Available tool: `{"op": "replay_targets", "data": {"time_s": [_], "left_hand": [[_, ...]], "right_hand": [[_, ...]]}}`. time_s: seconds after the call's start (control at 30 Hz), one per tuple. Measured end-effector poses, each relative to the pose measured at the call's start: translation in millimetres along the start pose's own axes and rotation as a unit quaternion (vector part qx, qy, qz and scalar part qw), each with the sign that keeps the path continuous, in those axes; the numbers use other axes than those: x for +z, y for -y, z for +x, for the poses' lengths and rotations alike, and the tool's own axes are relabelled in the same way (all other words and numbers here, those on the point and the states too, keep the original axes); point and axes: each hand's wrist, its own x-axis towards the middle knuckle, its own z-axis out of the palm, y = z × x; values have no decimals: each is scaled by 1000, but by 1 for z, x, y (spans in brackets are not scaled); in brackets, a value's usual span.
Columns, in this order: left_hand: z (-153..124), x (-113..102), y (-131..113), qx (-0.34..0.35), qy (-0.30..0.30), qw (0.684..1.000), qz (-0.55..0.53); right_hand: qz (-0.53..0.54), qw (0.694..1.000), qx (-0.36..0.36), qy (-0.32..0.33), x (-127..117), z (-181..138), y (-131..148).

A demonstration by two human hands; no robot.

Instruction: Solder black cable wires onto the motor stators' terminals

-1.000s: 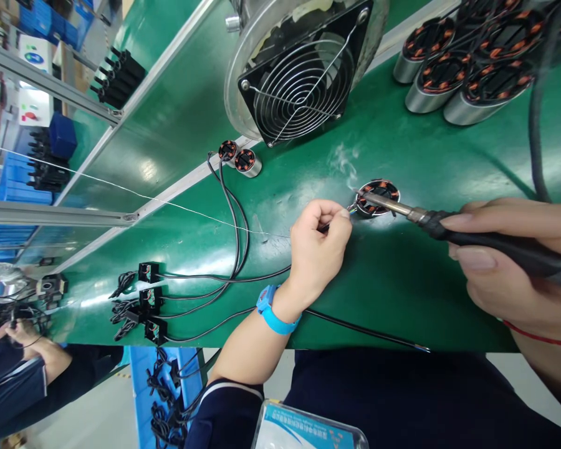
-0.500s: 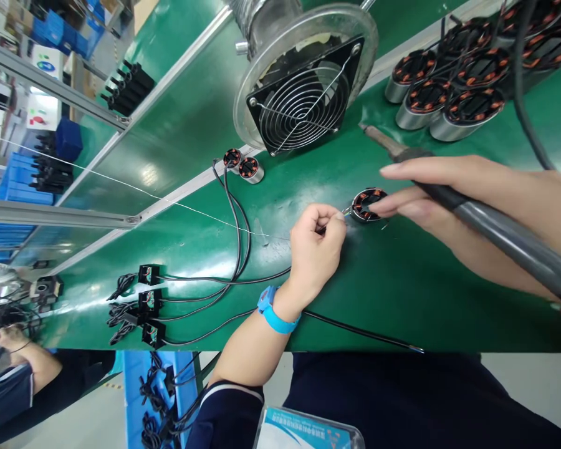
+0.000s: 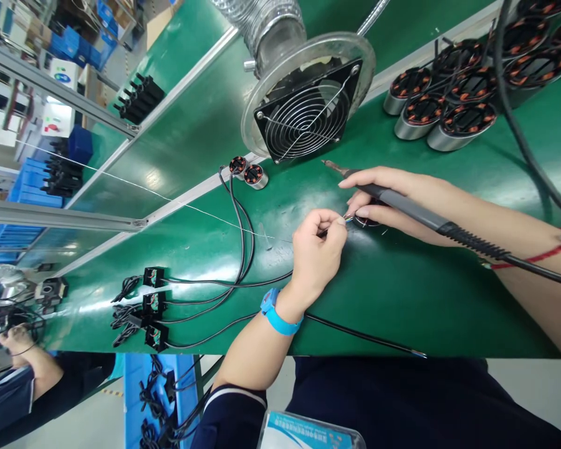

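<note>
My left hand [image 3: 318, 249], with a blue band at its wrist, is closed on the end of a black cable [image 3: 266, 284]; thin coloured wires stick out past the fingertips. A soldering iron [image 3: 402, 202] lies across my right hand [image 3: 388, 193], its tip pointing up and left, away from the work. The thumb and fingers of that hand reach to the wire ends beside a motor stator [image 3: 371, 218], mostly hidden under them. A thin strand of solder wire [image 3: 206, 213] runs in from the left toward my left hand.
A fan with a round wire guard [image 3: 306, 121] stands behind the hands. Several stators in metal rings [image 3: 462, 125] sit at the back right, two smaller ones [image 3: 255, 176] left of the fan. Small black boxes [image 3: 153, 304] with cables lie at left. A co-worker's hand [image 3: 16, 340] is far left.
My right hand has moved left with the soldering iron, its fingers now meeting the wire ends by my left hand and covering the stator. The left hand stays nearly in place.
</note>
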Motion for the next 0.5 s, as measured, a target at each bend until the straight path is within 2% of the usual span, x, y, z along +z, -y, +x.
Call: {"op": "replay_targets", "data": {"time_s": [0.1,0.23,0.4,0.5], "left_hand": [[1,-3,0,17,7,1000,-25],[-1,-7,-2,31,29,998,-42],[-5,-9,-2,47,47,996,-53],[-5,-9,-1,48,45,997,-51]], "right_hand": [[-6,998,-2,-59,7,-4,2],[-31,988,-40,-144,18,-18,13],[-146,973,-94,-150,22,-24,22],[-177,966,-113,-151,23,-23,22]]}}
